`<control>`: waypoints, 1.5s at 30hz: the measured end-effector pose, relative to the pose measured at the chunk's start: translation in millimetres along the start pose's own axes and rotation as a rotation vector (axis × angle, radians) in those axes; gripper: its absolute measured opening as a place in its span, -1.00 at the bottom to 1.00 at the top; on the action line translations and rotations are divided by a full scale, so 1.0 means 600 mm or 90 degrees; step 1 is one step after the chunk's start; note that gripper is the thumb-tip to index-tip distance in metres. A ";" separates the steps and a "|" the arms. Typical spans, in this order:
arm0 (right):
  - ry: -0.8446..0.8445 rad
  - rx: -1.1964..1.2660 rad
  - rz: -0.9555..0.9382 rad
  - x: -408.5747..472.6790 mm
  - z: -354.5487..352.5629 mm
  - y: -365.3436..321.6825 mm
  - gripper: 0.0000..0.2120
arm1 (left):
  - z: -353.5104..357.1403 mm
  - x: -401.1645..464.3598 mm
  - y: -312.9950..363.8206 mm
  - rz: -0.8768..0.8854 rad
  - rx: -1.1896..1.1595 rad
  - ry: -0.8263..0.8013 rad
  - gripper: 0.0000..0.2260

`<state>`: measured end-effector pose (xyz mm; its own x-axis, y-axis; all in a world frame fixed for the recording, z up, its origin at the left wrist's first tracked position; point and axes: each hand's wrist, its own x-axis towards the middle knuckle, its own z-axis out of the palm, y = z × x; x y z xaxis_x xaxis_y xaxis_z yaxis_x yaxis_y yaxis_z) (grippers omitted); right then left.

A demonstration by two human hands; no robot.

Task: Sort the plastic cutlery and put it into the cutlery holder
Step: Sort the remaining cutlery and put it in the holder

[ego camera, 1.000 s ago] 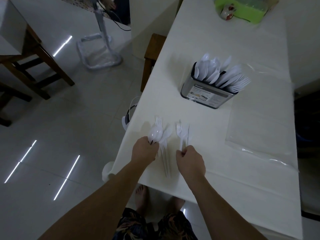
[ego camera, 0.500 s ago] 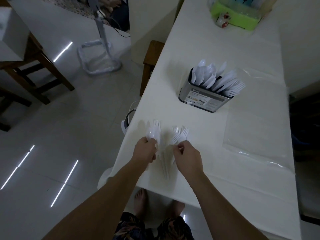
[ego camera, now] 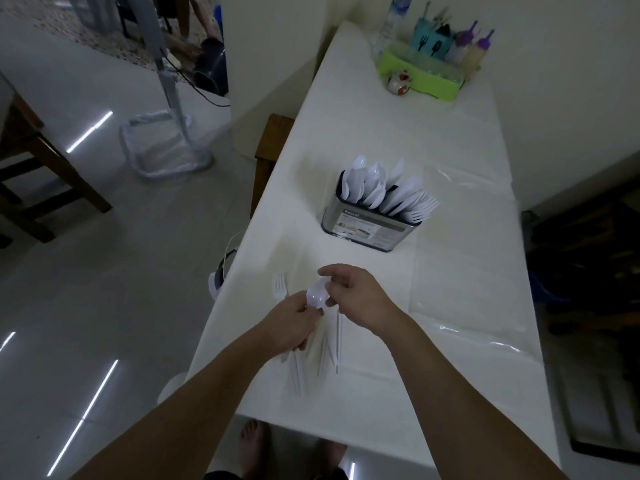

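Both hands meet over the near part of the white surface (ego camera: 450, 161). My left hand (ego camera: 292, 323) is closed round a bunch of plastic cutlery w/ a spoon (ego camera: 317, 295) bowl sticking out the top & handles (ego camera: 297, 374) poking out below toward me. My right hand (ego camera: 360, 297) is at that spoon bowl, thumb & fingers (ego camera: 329, 271) curled narrow round it; can't tell if it's actually pinching. A fork (ego camera: 280, 287) head shows just left of my left hand. More handles (ego camera: 337, 344) lie on the surface under my hands. The cutlery holder (ego camera: 369, 226) stands farther off, slightly right, already packed w/ white spoons & forks leaning right. Clear plastic sheet (ego camera: 467, 306) lies right of my hands.
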<state>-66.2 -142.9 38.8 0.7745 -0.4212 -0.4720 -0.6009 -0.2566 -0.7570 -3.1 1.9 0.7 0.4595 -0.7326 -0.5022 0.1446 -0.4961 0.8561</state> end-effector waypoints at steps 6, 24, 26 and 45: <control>0.083 -0.116 -0.060 0.003 -0.044 -0.015 -0.90 | 0.012 0.029 0.033 0.107 0.164 0.033 -0.88; 0.432 -0.357 -0.233 0.070 -0.222 -0.147 -0.83 | -0.040 0.134 0.148 0.321 0.410 0.276 -0.51; 0.437 -0.383 -0.259 0.083 -0.223 -0.155 -0.82 | -0.048 0.148 0.157 0.352 0.488 0.253 -0.47; 0.305 -0.665 -0.233 0.187 -0.141 -0.124 -0.94 | -0.091 0.132 0.122 0.247 0.312 0.385 -0.61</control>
<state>48.5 -244.4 80.1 0.9133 -0.3999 0.0766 -0.4027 -0.9150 0.0241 91.7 -66.9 30.5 0.8051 -0.5871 0.0845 -0.4482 -0.5089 0.7350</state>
